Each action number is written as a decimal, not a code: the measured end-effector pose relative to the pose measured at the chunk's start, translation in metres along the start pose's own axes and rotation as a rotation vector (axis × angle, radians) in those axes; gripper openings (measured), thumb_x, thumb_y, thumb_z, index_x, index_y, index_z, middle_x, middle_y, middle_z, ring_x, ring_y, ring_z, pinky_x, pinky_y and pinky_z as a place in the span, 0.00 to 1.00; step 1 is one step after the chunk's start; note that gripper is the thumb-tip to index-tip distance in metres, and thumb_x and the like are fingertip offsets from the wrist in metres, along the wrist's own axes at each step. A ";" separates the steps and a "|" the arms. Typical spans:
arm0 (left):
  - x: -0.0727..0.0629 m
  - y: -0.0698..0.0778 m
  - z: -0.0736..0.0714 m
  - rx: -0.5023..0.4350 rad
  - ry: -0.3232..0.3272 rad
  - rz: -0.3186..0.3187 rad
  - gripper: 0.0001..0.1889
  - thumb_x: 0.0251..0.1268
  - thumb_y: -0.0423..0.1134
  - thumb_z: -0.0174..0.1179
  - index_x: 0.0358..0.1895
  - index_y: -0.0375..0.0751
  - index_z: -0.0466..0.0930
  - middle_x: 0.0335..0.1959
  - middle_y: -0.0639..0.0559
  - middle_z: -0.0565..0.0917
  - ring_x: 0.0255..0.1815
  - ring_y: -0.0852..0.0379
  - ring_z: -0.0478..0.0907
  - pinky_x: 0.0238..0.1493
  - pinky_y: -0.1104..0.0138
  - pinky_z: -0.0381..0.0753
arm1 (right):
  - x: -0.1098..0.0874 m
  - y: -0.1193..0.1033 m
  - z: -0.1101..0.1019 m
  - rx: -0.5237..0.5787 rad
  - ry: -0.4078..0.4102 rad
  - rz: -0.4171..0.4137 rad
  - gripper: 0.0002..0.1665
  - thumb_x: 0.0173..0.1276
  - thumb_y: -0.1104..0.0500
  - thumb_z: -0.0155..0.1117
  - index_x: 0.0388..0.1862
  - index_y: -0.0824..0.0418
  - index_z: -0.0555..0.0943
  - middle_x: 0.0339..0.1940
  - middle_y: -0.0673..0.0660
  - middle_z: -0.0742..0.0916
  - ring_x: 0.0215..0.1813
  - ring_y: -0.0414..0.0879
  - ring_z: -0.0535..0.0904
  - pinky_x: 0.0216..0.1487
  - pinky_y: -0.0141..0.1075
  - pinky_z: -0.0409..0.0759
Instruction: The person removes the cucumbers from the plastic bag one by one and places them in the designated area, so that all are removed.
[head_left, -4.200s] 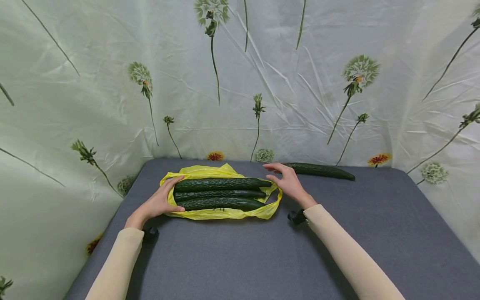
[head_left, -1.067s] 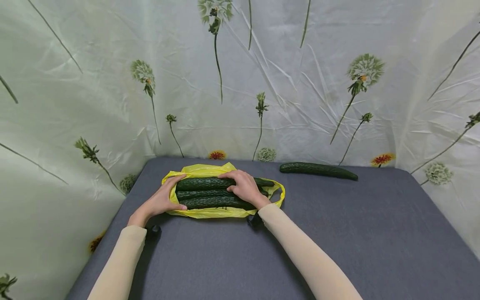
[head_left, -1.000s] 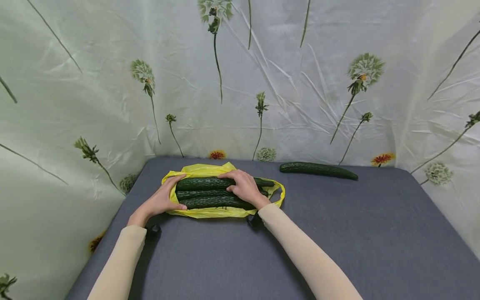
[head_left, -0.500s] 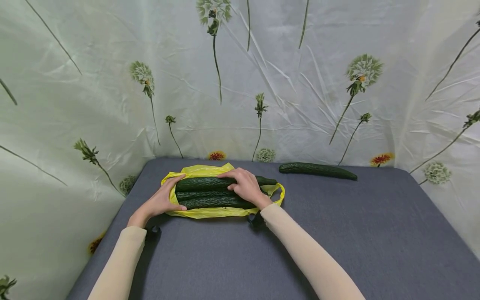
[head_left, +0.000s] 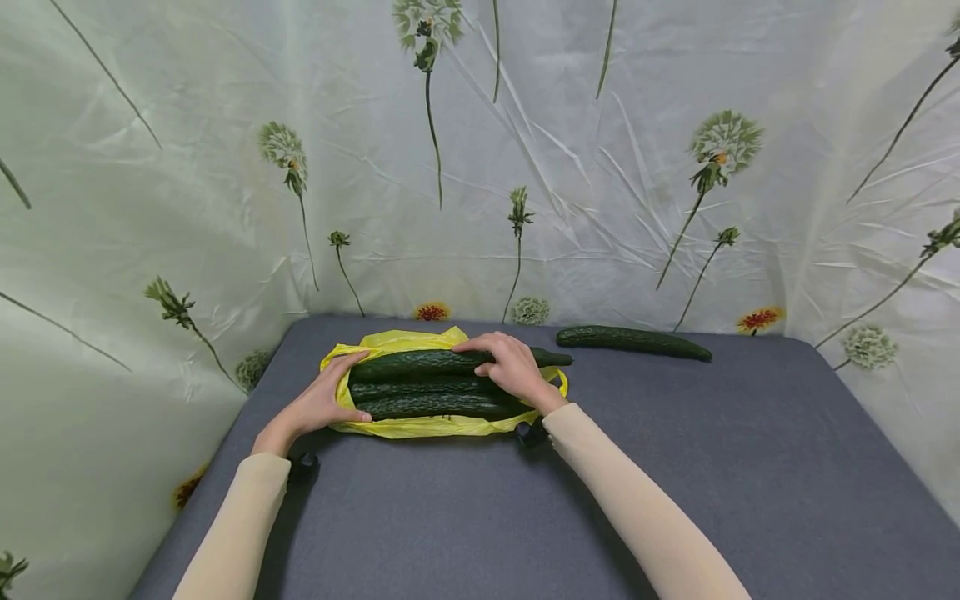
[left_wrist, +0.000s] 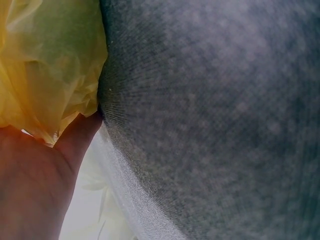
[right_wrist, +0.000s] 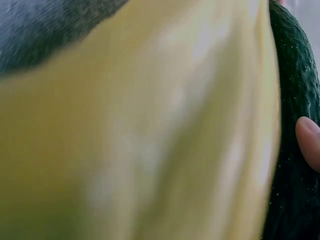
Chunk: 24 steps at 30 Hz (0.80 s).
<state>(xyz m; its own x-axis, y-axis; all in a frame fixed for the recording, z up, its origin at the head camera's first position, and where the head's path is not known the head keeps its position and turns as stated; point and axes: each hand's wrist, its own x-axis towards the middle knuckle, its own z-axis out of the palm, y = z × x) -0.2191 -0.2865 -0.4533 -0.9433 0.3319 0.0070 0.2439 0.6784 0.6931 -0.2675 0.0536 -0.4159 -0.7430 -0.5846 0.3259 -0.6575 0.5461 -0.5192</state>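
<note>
A yellow plastic bag lies on its side with its opening facing up, and three dark green cucumbers lie side by side in it. My left hand holds the bag's left end, thumb at the front and fingers at the back. In the left wrist view the thumb presses against the bag. My right hand grips the rear cucumber from above, near its right part; that cucumber's tip reaches past the bag's right edge. The middle cucumber and front cucumber lie in front of it.
Another cucumber lies at the back of the grey cloth-covered table, right of the bag. A flower-printed curtain rises behind the table and at its sides. Yellow plastic fills much of the right wrist view, blurred.
My right hand has come from the bag's right end onto the rear cucumber, then shifted it to the right, so its tip now passes the bag's edge. The left hand stays put.
</note>
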 end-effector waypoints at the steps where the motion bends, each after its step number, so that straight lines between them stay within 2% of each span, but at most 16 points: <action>1: 0.000 0.000 0.000 0.000 -0.001 0.000 0.55 0.47 0.51 0.75 0.76 0.46 0.50 0.73 0.35 0.49 0.72 0.32 0.44 0.60 0.33 0.53 | -0.001 0.001 -0.001 0.002 -0.003 0.002 0.25 0.61 0.67 0.68 0.56 0.48 0.83 0.53 0.49 0.84 0.49 0.45 0.78 0.31 0.35 0.67; 6: 0.000 -0.001 0.001 0.000 -0.002 0.005 0.54 0.47 0.51 0.75 0.76 0.46 0.50 0.73 0.35 0.49 0.72 0.32 0.44 0.60 0.33 0.53 | -0.005 0.004 -0.007 0.018 -0.008 0.011 0.25 0.60 0.67 0.69 0.56 0.49 0.83 0.53 0.49 0.84 0.50 0.46 0.78 0.32 0.36 0.68; 14: 0.001 0.000 0.000 -0.013 -0.001 0.003 0.54 0.47 0.50 0.75 0.76 0.47 0.50 0.73 0.36 0.49 0.72 0.33 0.44 0.60 0.34 0.53 | -0.010 0.010 -0.016 0.051 0.001 0.029 0.25 0.61 0.68 0.68 0.56 0.48 0.83 0.55 0.49 0.83 0.54 0.47 0.77 0.39 0.39 0.75; 24: 0.000 -0.001 0.000 -0.013 0.001 0.009 0.54 0.47 0.49 0.75 0.76 0.47 0.50 0.73 0.36 0.49 0.72 0.33 0.45 0.60 0.33 0.53 | -0.019 0.020 -0.024 0.058 -0.005 0.075 0.25 0.61 0.66 0.68 0.57 0.47 0.82 0.55 0.50 0.83 0.54 0.48 0.77 0.30 0.37 0.66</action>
<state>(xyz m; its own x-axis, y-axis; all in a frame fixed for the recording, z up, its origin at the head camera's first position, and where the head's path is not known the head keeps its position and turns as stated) -0.2195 -0.2869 -0.4542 -0.9412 0.3376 0.0140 0.2496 0.6669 0.7021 -0.2700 0.0901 -0.4132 -0.7892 -0.5464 0.2806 -0.5914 0.5526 -0.5872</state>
